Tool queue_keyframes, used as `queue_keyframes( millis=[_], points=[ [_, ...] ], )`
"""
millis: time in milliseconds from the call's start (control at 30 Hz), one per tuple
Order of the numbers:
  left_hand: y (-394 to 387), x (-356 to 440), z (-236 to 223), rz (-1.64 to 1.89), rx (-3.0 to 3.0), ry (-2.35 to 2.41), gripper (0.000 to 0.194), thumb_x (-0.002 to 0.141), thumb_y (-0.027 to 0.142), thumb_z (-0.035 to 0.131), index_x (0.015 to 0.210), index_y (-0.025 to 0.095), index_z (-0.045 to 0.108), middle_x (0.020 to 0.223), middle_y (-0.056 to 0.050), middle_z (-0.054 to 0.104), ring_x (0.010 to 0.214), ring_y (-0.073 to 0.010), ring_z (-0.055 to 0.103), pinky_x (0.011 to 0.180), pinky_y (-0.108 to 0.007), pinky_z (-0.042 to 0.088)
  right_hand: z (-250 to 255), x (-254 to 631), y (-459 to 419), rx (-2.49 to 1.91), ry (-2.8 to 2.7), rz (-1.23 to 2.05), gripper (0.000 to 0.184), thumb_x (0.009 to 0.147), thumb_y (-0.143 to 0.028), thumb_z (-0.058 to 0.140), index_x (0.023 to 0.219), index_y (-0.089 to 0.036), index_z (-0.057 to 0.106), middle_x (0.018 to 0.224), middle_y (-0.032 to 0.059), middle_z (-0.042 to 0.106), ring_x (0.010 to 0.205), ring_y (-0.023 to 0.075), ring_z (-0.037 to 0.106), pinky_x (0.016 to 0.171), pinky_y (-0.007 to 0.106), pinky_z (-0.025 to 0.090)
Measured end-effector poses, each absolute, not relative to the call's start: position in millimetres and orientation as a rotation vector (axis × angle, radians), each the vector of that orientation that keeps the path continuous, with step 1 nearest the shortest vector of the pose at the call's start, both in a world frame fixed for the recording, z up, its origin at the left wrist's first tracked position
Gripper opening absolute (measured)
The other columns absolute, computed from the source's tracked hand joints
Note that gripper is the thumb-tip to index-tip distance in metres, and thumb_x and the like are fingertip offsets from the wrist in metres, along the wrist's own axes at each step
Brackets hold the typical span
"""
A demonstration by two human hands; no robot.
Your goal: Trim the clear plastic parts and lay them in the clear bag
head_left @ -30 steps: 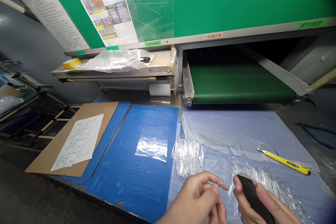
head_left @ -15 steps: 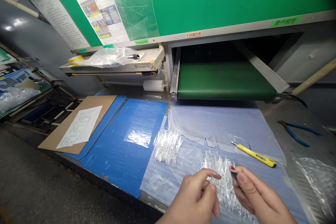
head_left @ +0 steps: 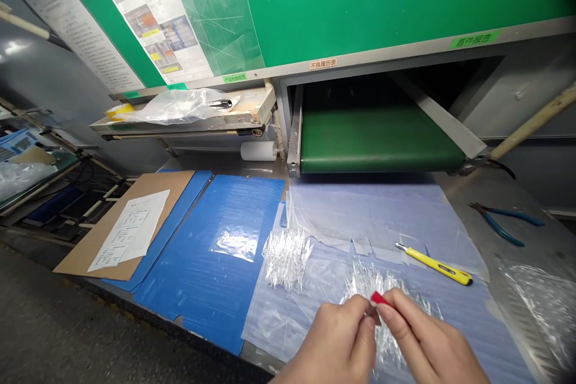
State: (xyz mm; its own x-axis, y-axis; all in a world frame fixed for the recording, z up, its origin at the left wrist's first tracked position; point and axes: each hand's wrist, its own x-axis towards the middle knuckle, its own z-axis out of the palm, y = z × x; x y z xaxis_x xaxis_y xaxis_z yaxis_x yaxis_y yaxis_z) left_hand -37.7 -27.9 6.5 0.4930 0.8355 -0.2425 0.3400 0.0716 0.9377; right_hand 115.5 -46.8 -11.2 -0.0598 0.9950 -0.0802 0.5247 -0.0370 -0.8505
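Observation:
My left hand [head_left: 335, 342] and my right hand [head_left: 427, 345] meet at the bottom of the view, fingertips pinched together. The right hand grips a small tool with a red tip [head_left: 379, 298]; the left fingers pinch at that tip, and what they hold is too small to make out. Just beyond the hands lies a heap of thin clear plastic pieces [head_left: 382, 285] on a clear plastic sheet [head_left: 382, 216]. A second, smaller heap of clear pieces [head_left: 287, 256] lies to the left.
A yellow utility knife [head_left: 435, 264] lies right of the heaps. Blue-handled pliers [head_left: 499, 220] rest at the far right. Blue corrugated boards [head_left: 216, 252], cardboard with a paper form [head_left: 130, 229] sit left. A green conveyor belt [head_left: 378, 141] runs behind.
My hands have come together: the left fingertips now pinch at the red tip of the tool in my right hand. The tool has turned, and its black body is hidden now.

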Motion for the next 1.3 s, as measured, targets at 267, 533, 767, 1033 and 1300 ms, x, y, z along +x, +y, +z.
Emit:
queue_keyframes(
  millis=[267,533,767,1033,1300],
  points=[
    [-23.1,-40.9,-11.6,0.453,1.549,1.033,0.025,0.089,0.029,0.033,0.084,0.017,0.054,0.056,0.001,0.048,0.048,-0.0097,0.043,0.049,-0.022,0.030,-27.3,124.9,-40.3,-1.814,-1.713,0.759,0.032,0.088,-0.046,0.035,0.064,-0.025,0.042,0.049,-0.0045,0.051,0.040,0.0124,0.047,0.045,0.022,0.037],
    [-17.7,-43.5,-11.4,0.461,1.549,1.059,0.025,0.089,0.029,0.033,0.079,0.017,0.052,0.056,0.002,0.044,0.049,-0.0094,0.038,0.049,-0.022,0.027,-39.2,123.7,-37.8,-1.883,-1.726,0.710,0.034,0.088,-0.047,0.033,0.065,-0.025,0.045,0.047,-0.0046,0.051,0.039,0.0124,0.048,0.044,0.021,0.036],
    [-14.0,-45.3,-28.7,0.505,1.449,1.090,0.024,0.089,0.030,0.031,0.080,0.017,0.049,0.056,0.003,0.044,0.047,-0.0093,0.039,0.050,-0.022,0.030,-75.3,163.6,-39.3,-2.215,-1.773,0.648,0.034,0.085,-0.052,0.031,0.071,-0.027,0.050,0.046,-0.0020,0.058,0.040,0.0201,0.056,0.041,0.026,0.036],
    [2.5,-31.0,-70.9,0.565,1.117,1.084,0.029,0.081,0.039,0.046,0.062,0.018,0.044,0.046,0.006,0.041,0.044,-0.0063,0.035,0.046,-0.020,0.026,-64.3,147.7,-19.0,-2.371,-1.855,0.539,0.033,0.081,-0.052,0.040,0.081,-0.022,0.054,0.052,0.0046,0.065,0.053,0.0277,0.065,0.044,0.029,0.039],
    [9.6,-31.6,-90.9,0.575,0.834,1.108,0.031,0.068,0.048,0.055,0.071,0.021,0.041,0.035,0.013,0.034,0.028,-0.0027,0.014,0.033,-0.019,0.010,-81.2,109.8,-30.0,-2.403,-2.190,0.394,0.026,0.082,-0.020,0.040,0.068,-0.017,0.061,0.058,0.0100,0.069,0.054,0.0242,0.067,0.044,0.026,0.034]
  ],
)
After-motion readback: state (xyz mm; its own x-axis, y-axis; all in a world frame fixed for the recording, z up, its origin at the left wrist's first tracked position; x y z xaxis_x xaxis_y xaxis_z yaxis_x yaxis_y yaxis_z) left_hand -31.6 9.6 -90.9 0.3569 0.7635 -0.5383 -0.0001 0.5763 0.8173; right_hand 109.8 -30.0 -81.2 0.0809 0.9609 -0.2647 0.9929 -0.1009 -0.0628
